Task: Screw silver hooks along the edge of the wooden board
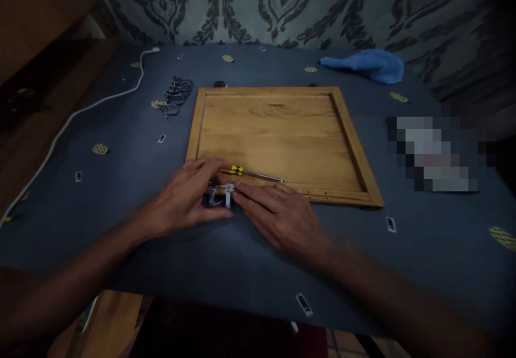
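Note:
A metal cabinet hinge (229, 188) sits at the near left edge of a framed wooden panel (266, 132), its arm sticking out toward me. My left hand (187, 199) curves around it from the left, thumb below and fingers above; some fingertips are hidden. From the right, the fingers of my right hand (284, 215) lie close together and touch the hinge at their tips. A screwdriver (258, 174) with a yellow and black handle rests on the panel just beyond, its handle end partly hidden by my left fingers. Small dark holes show along the panel's near right edge.
Several metal clamps or hooks (176, 97) lie left of the panel. A white cable (86, 109) runs along the left side of the covered table (258, 272). At the back right is a blue cloth (373, 66). A blurred-out item (433, 154) lies on the right.

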Action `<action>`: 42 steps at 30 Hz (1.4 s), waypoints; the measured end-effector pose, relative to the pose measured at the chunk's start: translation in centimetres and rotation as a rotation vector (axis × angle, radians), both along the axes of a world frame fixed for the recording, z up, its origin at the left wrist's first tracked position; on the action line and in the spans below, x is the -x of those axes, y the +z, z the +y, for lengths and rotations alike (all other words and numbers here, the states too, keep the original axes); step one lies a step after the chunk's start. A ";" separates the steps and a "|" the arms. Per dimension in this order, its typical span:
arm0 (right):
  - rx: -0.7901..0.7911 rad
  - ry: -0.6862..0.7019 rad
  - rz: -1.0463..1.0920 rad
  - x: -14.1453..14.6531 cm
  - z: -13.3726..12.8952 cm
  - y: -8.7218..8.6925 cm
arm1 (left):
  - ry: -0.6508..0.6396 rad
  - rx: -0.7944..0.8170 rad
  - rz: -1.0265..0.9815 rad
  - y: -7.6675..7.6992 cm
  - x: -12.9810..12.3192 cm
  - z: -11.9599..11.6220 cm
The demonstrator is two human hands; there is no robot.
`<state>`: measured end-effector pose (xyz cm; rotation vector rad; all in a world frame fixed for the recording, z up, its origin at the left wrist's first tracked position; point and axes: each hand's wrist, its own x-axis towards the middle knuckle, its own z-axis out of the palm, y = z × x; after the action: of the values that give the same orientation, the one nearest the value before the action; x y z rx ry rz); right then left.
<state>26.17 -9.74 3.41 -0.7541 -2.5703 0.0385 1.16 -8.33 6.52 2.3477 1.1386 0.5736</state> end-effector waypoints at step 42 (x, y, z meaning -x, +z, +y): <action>-0.100 0.026 -0.102 0.4 -0.1 1.1 | -0.016 -0.016 0.070 1.0 -0.3 -0.1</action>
<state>25.81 -9.80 4.50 -0.7024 -2.6557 -0.1224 1.44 -8.41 7.56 2.4053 1.1487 0.4998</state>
